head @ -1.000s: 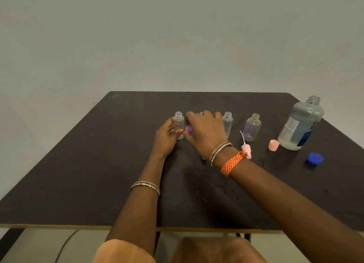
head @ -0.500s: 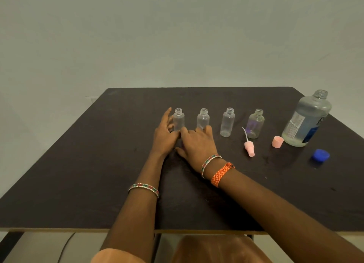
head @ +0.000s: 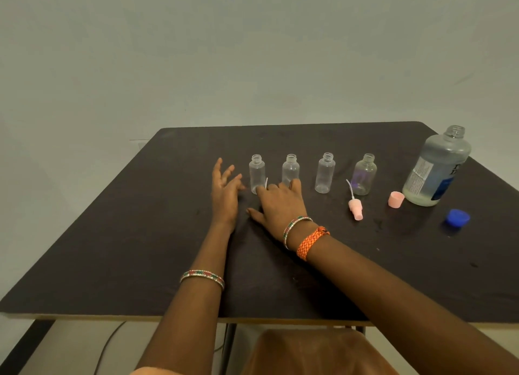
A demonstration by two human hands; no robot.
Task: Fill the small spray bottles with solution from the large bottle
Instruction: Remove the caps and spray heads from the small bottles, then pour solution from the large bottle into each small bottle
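Note:
Four small clear spray bottles stand uncapped in a row on the dark table (head: pixel 140 248): the leftmost (head: pixel 257 174), the second (head: pixel 290 168), the third (head: pixel 325 172) and a purple-tinted fourth (head: pixel 364 175). At the right stands the large bottle (head: pixel 436 169), uncapped, with a little clear solution in it. My left hand (head: pixel 224 190) hovers just left of the leftmost bottle, fingers straight and spread, touching nothing. My right hand (head: pixel 280 203) lies palm down in front of the first two bottles with its thumb spread. A thin white tube (head: pixel 266 182) pokes out past its fingertips; whatever it joins is hidden.
A pink spray head (head: pixel 355 206) with its tube lies in front of the fourth bottle. A pink cap (head: pixel 396 199) and a blue cap (head: pixel 457 218) lie near the large bottle. The table's front edge runs close to my body.
My left hand has let go of the leftmost bottle and drawn left with its fingers spread. My right hand has come down from the bottles onto the table.

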